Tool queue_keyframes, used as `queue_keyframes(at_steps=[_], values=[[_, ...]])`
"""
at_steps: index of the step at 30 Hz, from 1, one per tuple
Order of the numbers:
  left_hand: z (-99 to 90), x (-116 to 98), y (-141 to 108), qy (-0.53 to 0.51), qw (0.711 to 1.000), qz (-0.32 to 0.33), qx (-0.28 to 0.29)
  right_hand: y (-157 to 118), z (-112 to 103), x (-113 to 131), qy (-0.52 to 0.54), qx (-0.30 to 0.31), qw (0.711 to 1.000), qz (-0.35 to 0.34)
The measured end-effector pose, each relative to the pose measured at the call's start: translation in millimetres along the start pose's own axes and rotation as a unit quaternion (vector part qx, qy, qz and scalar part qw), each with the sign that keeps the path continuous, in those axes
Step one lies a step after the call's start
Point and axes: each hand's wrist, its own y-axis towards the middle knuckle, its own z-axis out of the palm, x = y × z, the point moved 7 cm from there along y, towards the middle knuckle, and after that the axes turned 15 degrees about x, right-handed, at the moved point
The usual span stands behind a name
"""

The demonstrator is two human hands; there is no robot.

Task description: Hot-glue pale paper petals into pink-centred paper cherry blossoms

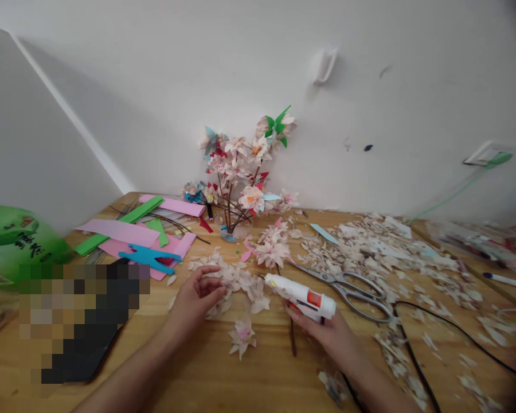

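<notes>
Left hand: We see our left hand (204, 289) half open, with its fingers bent and a gap by the thumb. It is right at the petals, but we cannot tell if it has hold of one.
Right hand: Our right hand (313, 324) is wrapped around the white glue gun (301, 294).
Glue gun: It lies long ways from side to side, a bit slanted. Its tip points left, at the petals and our left hand, and its fat back end is to the right.
Loose petals: The pale petals (238, 278) sit in a pile between our two hands. Our left hand is nearer, and the petals are just right of it. The glue tip is close to their right edge.
Stem: A brown stem (293, 339) pokes out below the gun. We cannot tell if our right hand touches it.
Flowers: A small flower (242, 338) lies on our side of the pile. A bigger pink-and-white flower (273, 252) is past the gun.
Scissors: The scissors (355, 287) lie to the right of the gun.
</notes>
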Motion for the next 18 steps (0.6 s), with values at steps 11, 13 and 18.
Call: queue_keyframes(at_steps=[11,13,18], values=[[15.4,7.4,-10.1,-0.142,0.99,-0.022,-0.007,-11.0,23.0,37.9,-0.17,0.129,0.973,-0.089],[16.5,8.0,-11.8,-0.15,0.988,-0.025,-0.013,-12.0,24.8,41.0,-0.184,0.137,0.969,-0.09],[18.4,8.7,-13.5,-0.163,0.986,-0.039,-0.021,-14.3,24.2,41.2,-0.207,0.139,0.964,-0.087]])
